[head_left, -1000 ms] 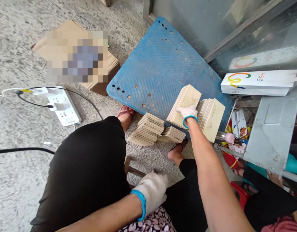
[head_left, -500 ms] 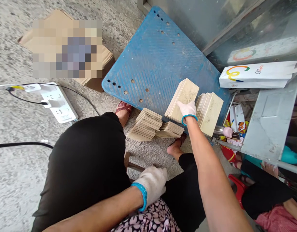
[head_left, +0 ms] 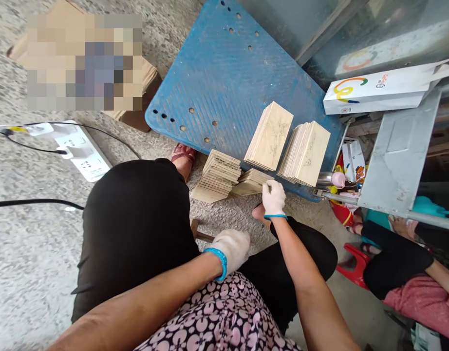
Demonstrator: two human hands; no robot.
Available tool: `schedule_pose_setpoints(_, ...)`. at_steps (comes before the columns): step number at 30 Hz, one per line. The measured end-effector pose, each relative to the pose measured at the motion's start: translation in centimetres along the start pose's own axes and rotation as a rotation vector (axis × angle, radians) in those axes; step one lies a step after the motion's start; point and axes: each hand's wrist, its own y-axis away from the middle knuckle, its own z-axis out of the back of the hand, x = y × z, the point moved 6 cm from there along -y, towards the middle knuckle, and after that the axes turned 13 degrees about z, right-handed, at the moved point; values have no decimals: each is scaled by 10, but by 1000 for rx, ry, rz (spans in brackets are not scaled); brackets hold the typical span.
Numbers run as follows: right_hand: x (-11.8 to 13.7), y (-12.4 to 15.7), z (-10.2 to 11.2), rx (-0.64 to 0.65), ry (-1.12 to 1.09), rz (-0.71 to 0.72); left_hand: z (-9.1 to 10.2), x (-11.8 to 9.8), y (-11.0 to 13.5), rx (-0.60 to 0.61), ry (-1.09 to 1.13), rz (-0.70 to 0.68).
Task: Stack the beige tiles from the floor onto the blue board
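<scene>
Fingers, right hand (head_left: 273, 197): together, touching low tile stack (head_left: 251, 181) | fingers, left hand (head_left: 230, 248): curled, on lap | cardboard box (head_left: 131, 117): contents hidden

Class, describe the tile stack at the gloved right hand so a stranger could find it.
Find the big blue board. At its near edge two tile stacks lie flat; the right hand touches the low stack. It is shorter than the fanned stack beside it.

Blue board (head_left: 224, 83), beige veined tiles (head_left: 270, 136), white-gloved right hand (head_left: 273, 197).
</scene>
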Motion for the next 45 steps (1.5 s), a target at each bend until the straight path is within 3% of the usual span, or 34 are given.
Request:
schedule_pose_setpoints(4,14,9,-19,158,182,169,0,0,-4,-24,12,11)
schedule_pose_setpoints(9,13,15,-28,182,302,264,-3,2,-7,-22,12,30)
schedule_pose_setpoints(22,16,22,-37,178,399,374,-10,4,-16,8,-11,31)
schedule_pose_setpoints(29,17,33,-34,255,321,305,-6,4,-13,-23,6,35)
schedule_pose_setpoints(33,17,37,-33,365,340,245,-12,6,-18,-50,5,39)
schedule_pose_setpoints(39,26,46,-42,592,412,385,-13,13,-26,-47,-1,80)
schedule_pose_setpoints(42,29,44,-35,594,415,384,-2,22,-31,-64,26,160)
schedule_pose_setpoints(45,33,38,-12,585,418,385,13,36,-35,-205,48,272)
